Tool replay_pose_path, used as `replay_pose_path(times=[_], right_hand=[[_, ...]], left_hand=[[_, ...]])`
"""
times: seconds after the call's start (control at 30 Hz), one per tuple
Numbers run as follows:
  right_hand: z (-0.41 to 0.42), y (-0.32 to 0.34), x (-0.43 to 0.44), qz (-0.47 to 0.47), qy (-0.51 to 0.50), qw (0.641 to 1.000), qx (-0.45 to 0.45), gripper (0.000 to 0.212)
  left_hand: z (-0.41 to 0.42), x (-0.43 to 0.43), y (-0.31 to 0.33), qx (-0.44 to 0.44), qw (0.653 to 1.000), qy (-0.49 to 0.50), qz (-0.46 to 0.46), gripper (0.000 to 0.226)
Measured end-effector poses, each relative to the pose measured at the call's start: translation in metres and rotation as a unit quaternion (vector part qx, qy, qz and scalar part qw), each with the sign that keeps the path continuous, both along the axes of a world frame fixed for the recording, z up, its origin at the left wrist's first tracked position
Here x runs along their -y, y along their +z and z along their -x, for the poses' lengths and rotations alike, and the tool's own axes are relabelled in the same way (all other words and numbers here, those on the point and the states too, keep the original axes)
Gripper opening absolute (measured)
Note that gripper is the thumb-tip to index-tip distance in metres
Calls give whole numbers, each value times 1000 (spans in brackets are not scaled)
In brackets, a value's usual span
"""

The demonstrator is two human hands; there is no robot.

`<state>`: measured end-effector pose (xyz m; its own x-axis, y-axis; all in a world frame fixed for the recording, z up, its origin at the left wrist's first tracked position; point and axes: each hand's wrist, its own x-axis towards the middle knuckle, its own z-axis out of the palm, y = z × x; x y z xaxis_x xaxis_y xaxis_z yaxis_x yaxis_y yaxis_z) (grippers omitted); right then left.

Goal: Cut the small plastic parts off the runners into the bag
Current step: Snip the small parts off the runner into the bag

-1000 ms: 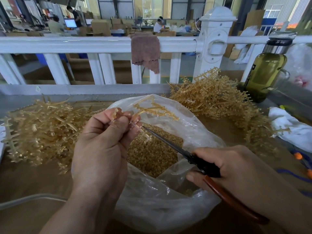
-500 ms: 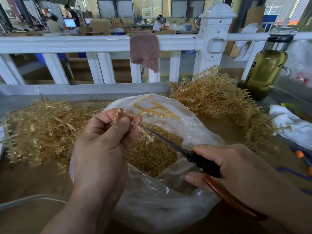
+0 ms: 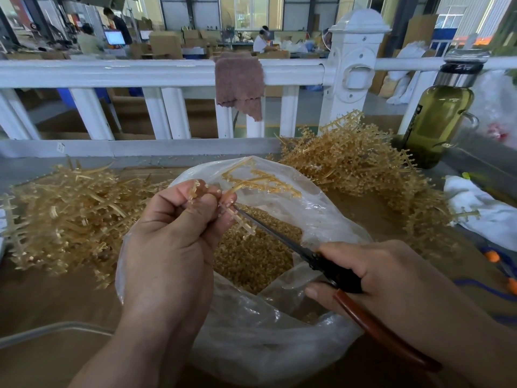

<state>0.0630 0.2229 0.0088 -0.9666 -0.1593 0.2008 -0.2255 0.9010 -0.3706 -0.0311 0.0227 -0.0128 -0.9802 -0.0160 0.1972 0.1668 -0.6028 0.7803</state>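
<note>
Item: one amber plastic runner (image 3: 242, 223), pinched between the curled thumb and fingertips of the left hand (image 3: 173, 247), its toothed end slanting down over the mouth of the bag (image 3: 265, 345). Item: scissors (image 3: 321, 261) (black pivot, red-brown handle), gripped in the closed fingers of the right hand (image 3: 391, 284), blade tip touching the runner just below the left fingertips; whether the blades were parted could not be told. Item: clear bag, open on the brown table (image 3: 42, 303), holding a heap of small cut parts (image 3: 251, 256); a second runner (image 3: 260, 180) lay on its far rim. Item: runner piles, one left (image 3: 64, 214) and one right (image 3: 363, 175) of the bag. Item: green bottle (image 3: 436, 121) by the white railing (image 3: 112, 72); brown cloth (image 3: 239, 82) draped over the rail.
</note>
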Motion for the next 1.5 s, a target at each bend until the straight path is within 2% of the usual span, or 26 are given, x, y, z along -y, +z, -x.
replay_pose_path(times=[0.23, 0.57, 0.67, 0.87, 1.3, 1.5], right_hand=[[1, -2, 1, 5, 4, 1000, 8, 30], [3, -6, -2, 1, 7, 1000, 3, 48], [2, -5, -1, 0, 3, 1000, 5, 41], [0, 1, 4, 9, 0, 1000, 7, 31], [2, -7, 0, -1, -3, 1000, 1, 48], [2, -11, 0, -7, -16, 1000, -13, 51]], left_hand=[[0, 2, 0, 11, 1000, -3, 4, 20], [0, 1, 0, 9, 1000, 1, 22, 33], [-1, 1, -1, 4, 1000, -1, 28, 35], [-2, 1, 1, -6, 1000, -11, 20, 33], [-3, 1, -1, 3, 999, 1, 44, 39], [-1, 0, -3, 3, 999, -7, 43, 28]])
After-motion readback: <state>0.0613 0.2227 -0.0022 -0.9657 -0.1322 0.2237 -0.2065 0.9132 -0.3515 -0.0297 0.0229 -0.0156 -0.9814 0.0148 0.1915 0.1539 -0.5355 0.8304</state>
